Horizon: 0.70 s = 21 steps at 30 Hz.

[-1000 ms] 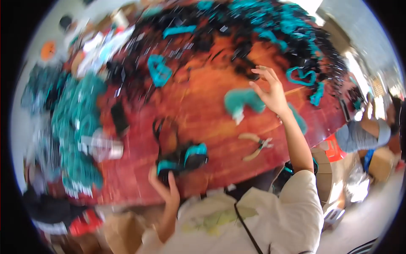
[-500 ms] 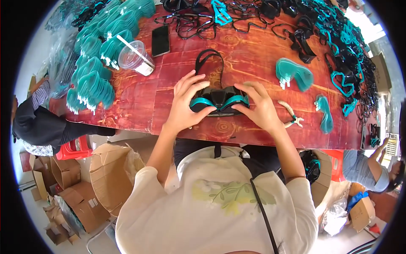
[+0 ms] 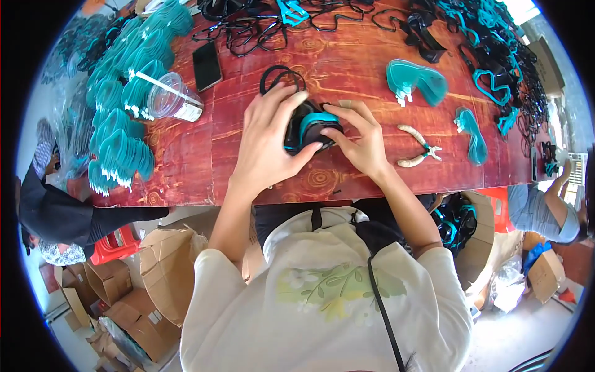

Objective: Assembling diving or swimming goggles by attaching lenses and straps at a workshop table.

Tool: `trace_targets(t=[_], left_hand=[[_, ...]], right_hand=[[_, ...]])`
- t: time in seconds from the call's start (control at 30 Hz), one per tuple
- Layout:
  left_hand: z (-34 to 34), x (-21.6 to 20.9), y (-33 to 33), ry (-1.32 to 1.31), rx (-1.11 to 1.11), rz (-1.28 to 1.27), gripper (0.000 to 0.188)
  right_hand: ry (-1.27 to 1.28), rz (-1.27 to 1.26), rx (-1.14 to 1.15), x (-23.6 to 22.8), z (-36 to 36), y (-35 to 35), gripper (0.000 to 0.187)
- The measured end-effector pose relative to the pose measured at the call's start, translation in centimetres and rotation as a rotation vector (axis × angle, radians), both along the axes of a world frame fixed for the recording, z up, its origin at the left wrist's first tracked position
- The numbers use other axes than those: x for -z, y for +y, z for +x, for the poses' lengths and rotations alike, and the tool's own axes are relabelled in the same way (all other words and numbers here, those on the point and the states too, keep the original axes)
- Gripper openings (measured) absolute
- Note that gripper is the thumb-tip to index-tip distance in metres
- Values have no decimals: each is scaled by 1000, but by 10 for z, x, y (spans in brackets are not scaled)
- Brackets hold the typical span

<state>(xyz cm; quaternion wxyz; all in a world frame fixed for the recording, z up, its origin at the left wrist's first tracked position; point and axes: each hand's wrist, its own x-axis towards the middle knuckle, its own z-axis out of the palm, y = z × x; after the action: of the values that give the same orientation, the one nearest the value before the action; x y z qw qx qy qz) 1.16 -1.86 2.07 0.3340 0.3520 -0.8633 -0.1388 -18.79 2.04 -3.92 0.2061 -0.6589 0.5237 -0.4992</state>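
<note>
Between my hands is a black diving mask with a teal frame, tilted just above or on the red table. My left hand is closed on its left side, the thumb along the lower edge. My right hand pinches the right end with thumb and fingers. The black strap loops out beyond my left fingers. Much of the mask is hidden behind the left hand. To the right of my right hand lie pliers with pale handles, jaws apart.
Stacked teal lens pieces fill the left side, next to a clear cup with a straw and a black phone. More teal pieces lie right. Black and teal parts heap far right. Cardboard boxes stand below.
The mask has turned from lying level, facing me, to a tilted pose. My left hand has come further over it, and my right hand has shifted its hold on the right end.
</note>
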Motion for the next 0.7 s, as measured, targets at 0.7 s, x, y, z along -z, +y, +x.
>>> trace_targets(t=[0.7], left_hand=[[-5,31,-13,391,32,360,30]], right_hand=[[-443,96,49,18,33,-16,32]])
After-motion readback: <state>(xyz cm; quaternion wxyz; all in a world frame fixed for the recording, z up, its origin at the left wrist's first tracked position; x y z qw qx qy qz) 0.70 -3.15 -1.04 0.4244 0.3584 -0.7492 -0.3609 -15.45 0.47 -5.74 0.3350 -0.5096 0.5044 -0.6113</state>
